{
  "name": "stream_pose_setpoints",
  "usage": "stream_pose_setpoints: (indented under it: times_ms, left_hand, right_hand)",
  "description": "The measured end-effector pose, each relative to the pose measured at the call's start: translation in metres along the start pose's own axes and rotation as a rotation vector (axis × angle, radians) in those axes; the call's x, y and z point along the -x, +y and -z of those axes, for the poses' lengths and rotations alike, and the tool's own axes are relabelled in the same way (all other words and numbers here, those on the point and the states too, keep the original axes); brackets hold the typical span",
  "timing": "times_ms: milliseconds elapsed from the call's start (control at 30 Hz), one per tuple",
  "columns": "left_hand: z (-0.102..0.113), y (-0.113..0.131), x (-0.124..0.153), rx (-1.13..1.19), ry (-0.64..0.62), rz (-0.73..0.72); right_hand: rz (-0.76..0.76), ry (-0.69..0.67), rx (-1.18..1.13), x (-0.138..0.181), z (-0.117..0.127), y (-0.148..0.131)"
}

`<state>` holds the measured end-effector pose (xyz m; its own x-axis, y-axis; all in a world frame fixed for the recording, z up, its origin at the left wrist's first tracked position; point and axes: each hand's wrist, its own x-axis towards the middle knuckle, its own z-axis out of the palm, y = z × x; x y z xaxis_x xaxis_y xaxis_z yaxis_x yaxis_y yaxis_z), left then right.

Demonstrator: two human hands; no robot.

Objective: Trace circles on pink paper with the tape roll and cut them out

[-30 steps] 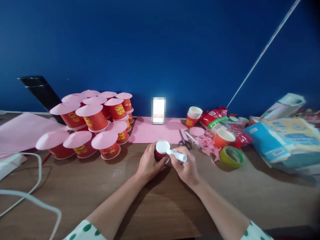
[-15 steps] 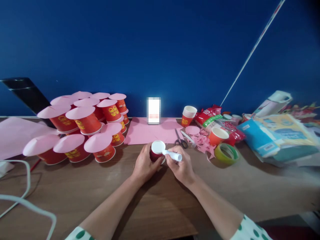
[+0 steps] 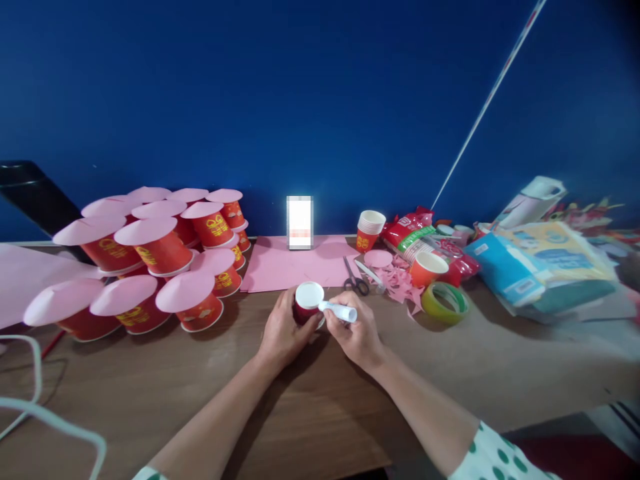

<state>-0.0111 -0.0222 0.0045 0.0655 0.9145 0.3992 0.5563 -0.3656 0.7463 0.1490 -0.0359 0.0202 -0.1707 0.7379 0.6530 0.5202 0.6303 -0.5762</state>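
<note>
Everything now farther left in frame: left hand (image 3: 286,328) clamped around half-hidden cup (image 3: 309,294), right hand (image 3: 358,335) around white tube (image 3: 343,313), contact unclear.

Centre cup (image 3: 309,294) before paper sheets (image 3: 300,270); cup pile (image 3: 165,252) left; scissors (image 3: 357,286) right, tape roll (image 3: 433,309) farther right.

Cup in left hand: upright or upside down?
Upside down. The cup in the left hand shows its white base on top and its rim below.
</note>
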Motion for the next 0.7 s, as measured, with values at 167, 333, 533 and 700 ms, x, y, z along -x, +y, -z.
stream_pose_setpoints:
  times_ms: [167,333,533,700]
  left_hand:
    - [0.0,0.0,0.0,-0.003,0.009,0.012]
    - [0.001,0.002,0.0,-0.009,0.021,0.029]
    - [0.001,0.003,0.0,0.005,0.012,0.013]
    - [0.001,0.002,0.001,0.018,0.012,0.024]
  right_hand:
    - [-0.011,-0.016,0.001,0.001,0.002,0.0]
    - [-0.149,0.138,-0.12,-0.003,0.003,-0.001]
    - [-0.319,0.212,-0.364,-0.01,-0.001,0.004]
    - [-0.325,0.163,-0.404,-0.008,-0.005,0.003]
